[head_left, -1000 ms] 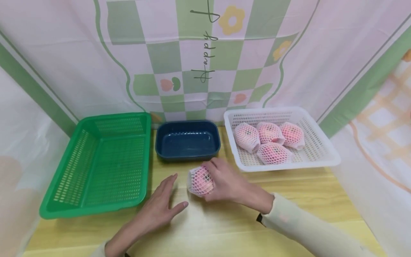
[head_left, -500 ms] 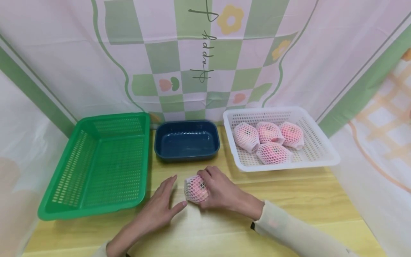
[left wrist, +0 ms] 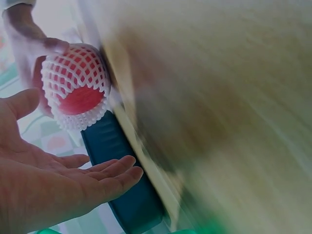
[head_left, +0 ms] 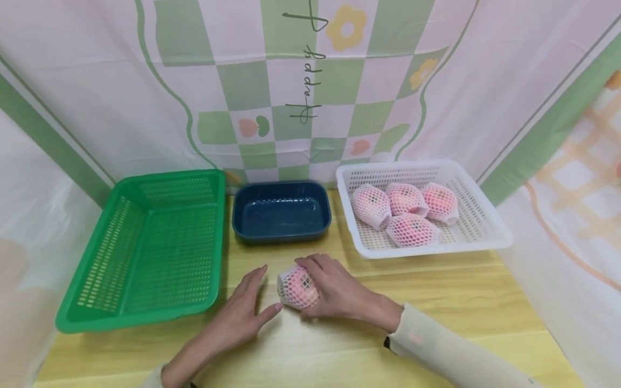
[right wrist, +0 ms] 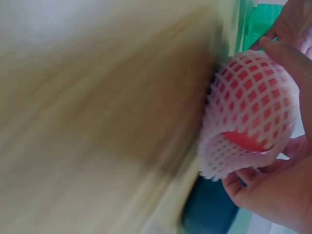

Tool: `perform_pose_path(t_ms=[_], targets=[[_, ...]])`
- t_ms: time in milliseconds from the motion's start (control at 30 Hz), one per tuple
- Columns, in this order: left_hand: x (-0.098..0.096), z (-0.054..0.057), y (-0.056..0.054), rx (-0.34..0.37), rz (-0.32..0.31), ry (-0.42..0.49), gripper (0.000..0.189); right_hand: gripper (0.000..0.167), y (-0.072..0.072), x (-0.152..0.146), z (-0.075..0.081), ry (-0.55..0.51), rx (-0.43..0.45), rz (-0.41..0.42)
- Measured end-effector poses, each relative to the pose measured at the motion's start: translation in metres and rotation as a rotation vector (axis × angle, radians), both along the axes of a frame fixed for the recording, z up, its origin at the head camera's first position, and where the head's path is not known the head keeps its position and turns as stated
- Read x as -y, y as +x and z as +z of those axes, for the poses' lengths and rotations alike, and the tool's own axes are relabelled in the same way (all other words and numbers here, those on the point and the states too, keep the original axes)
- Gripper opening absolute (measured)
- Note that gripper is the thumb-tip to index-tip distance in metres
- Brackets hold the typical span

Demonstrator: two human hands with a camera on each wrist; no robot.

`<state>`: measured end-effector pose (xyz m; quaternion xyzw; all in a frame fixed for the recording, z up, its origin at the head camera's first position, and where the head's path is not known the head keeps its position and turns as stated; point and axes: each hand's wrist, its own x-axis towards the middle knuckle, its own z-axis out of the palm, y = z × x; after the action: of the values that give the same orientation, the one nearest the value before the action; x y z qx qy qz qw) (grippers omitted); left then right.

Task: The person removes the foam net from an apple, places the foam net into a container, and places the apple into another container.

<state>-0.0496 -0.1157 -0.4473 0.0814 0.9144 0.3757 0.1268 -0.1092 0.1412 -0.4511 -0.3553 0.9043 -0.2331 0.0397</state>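
Note:
In the head view, my right hand (head_left: 339, 291) grips a reddish apple (head_left: 297, 288) in a white foam net, low over the table's middle. Thumb and fingers wrap the fruit from its right side; the palm hides that part. The right wrist view shows red skin bare at the open end of the net on the apple (right wrist: 258, 97). My left hand (head_left: 241, 310) is held just left of the fruit, palm turned towards it, fingers extended and thumb apart. A gap shows between this hand and the apple (left wrist: 75, 73) in the left wrist view.
A green basket (head_left: 177, 253) stands at the left, with nothing in it. Behind the hands is a dark blue dish (head_left: 281, 218). At the right, a white basket (head_left: 477, 229) holds several netted apples (head_left: 412, 231). A patterned cloth (head_left: 242, 86) hangs behind the wooden table (head_left: 466, 302).
My right hand has brought the netted apple nearer to me and slightly left, closer to the left hand, mostly in the first half second. The left hand has stayed nearly still.

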Motion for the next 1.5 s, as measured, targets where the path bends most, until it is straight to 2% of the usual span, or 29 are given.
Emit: perform_pose_path(t_ms=[233, 500, 733, 1033, 1367, 1500], targets=[[-0.003, -0.005, 0.0, -0.016, 0.043, 0.054, 0.083, 0.126, -0.004, -0.01, -0.007, -0.086, 0.12, 0.008], [-0.007, -0.009, -0.001, -0.056, 0.102, 0.098, 0.073, 0.124, -0.008, -0.013, -0.018, -0.174, 0.199, 0.045], [-0.008, -0.012, -0.002, -0.072, 0.119, 0.116, 0.06, 0.109, -0.009, -0.01, -0.024, -0.238, 0.16, 0.053], [-0.009, -0.01, 0.001, -0.091, 0.118, 0.195, 0.047, 0.103, -0.009, -0.008, -0.021, -0.26, 0.141, 0.013], [-0.013, -0.009, 0.0, -0.206, 0.115, 0.346, 0.031, 0.101, -0.006, -0.004, -0.01, -0.288, 0.079, 0.027], [-0.015, -0.01, -0.001, -0.229, 0.124, 0.367, 0.029, 0.102, -0.005, -0.003, -0.007, -0.305, 0.069, 0.05]])
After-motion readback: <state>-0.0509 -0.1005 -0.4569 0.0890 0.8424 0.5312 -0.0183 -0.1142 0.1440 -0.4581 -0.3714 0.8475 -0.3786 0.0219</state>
